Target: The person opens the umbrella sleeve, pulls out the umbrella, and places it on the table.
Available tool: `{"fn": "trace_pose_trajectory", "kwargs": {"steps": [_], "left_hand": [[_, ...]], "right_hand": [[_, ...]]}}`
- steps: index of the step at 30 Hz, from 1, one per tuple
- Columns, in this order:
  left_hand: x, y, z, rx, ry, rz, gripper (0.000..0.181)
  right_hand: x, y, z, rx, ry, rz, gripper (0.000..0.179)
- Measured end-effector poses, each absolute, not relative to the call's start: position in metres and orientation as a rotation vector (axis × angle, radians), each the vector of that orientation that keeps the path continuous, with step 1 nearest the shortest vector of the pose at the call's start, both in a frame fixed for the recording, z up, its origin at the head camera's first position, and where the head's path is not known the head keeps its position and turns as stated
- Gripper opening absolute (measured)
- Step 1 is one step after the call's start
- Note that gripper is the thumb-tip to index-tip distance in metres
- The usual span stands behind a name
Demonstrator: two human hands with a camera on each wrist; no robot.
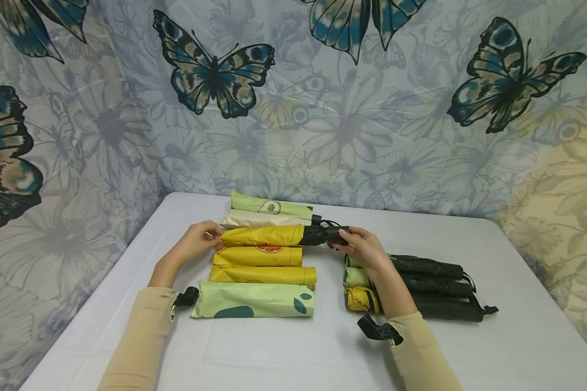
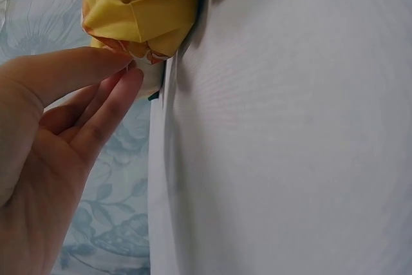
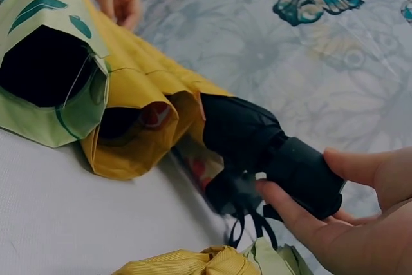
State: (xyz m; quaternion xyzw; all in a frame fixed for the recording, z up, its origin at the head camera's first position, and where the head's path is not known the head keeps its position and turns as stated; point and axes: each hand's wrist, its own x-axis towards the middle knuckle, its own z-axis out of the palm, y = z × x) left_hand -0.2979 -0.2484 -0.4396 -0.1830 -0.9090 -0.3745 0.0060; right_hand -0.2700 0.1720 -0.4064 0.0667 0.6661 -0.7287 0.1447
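Note:
My right hand [image 1: 366,248] grips the black handle [image 3: 306,175] of a folded umbrella, thumb on one side and fingers on the other. Most of that umbrella lies inside a yellow sleeve [image 1: 264,236], with a black part showing at the sleeve's mouth. At the sleeve's far left end, my left hand [image 1: 198,240] pinches the fabric between thumb and fingertips, as the left wrist view shows. Just in front lie two more yellow sleeves [image 1: 259,257]. Nearest me is a light green sleeve [image 1: 256,301] with dark leaf prints; its open mouth looks hollow in the right wrist view.
Behind the held umbrella lie a cream sleeve [image 1: 269,219] with a black end and a green avocado-print sleeve [image 1: 254,202]. To the right, three folded black umbrellas [image 1: 442,307] with green or yellow ends lie side by side, partly behind my right forearm. A white cloth covers the table [image 1: 274,353].

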Motion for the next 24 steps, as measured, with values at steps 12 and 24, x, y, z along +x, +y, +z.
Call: {"fn": "trace_pose_trajectory", "kwargs": {"steps": [12, 24], "left_hand": [[-0.300, -0.249, -0.442, -0.588, -2.859, -1.135, 0.006], [-0.298, -0.248, -0.439, -0.590, -2.886, -1.125, 0.008]], "right_hand": [[-0.266, 0.187, -0.399, 0.170, 1.931, -2.116, 0.080], [-0.261, 0.199, -0.391, 0.140, 1.967, -2.096, 0.080]]}}
